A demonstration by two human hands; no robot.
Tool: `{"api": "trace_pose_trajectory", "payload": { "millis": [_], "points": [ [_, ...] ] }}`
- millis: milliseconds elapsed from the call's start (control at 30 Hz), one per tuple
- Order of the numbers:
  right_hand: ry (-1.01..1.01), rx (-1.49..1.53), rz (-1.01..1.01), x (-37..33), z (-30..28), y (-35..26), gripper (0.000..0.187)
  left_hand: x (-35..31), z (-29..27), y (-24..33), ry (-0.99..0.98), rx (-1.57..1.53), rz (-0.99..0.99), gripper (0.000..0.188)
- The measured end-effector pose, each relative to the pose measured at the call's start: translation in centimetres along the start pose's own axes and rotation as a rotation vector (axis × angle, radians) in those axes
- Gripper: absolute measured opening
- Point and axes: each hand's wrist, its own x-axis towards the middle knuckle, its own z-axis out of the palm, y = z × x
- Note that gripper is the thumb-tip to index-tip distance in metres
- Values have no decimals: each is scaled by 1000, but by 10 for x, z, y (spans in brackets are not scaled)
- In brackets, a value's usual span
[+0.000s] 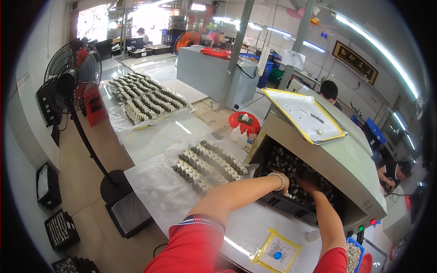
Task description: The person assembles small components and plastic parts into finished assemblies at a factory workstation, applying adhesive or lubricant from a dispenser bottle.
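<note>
Both my arms reach into the open front of a large beige box-shaped housing (359,168). Inside lies a dark bin (296,207) full of small dark and whitish pieces (325,186). My left hand (283,182), below a beaded bracelet (278,178), is at the bin's near left side, with its fingers mostly hidden. Deeper among the pieces is my right hand (308,183); it is dim and its fingers cannot be made out. Left of the housing, rows of stacked small pale pieces (211,164) lie on a white sheet on the table.
More stacked rows (145,98) cover the far table. A yellow-edged tray (309,116) rests on the housing. Near me is a yellow-taped square (276,250) with a blue round item (277,255). A standing fan (68,82) and black crates (61,230) are left; co-workers sit right and far back.
</note>
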Motion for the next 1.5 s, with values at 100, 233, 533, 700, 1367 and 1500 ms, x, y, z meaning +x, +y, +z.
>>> {"api": "trace_pose_trajectory", "payload": {
  "millis": [100,233,533,700,1367,1500],
  "points": [
    [-10,-11,-40,-7,0,-2,62,-20,-12,12,116,77,-15,53],
    [56,94,42,21,51,55,61,-38,-24,34,23,65,-24,57],
    [-201,-125,-45,12,34,35,65,-54,-18,24,114,15,177,47],
    [-353,338,186,-55,-47,-33,77,-73,-23,16,181,-29,53,51],
    [-209,1286,551,-7,43,-18,50,-34,-16,8,295,-325,83,71],
    [-131,1484,636,-17,28,-29,41,-49,-20,12,358,-700,84,92]
  ]
}}
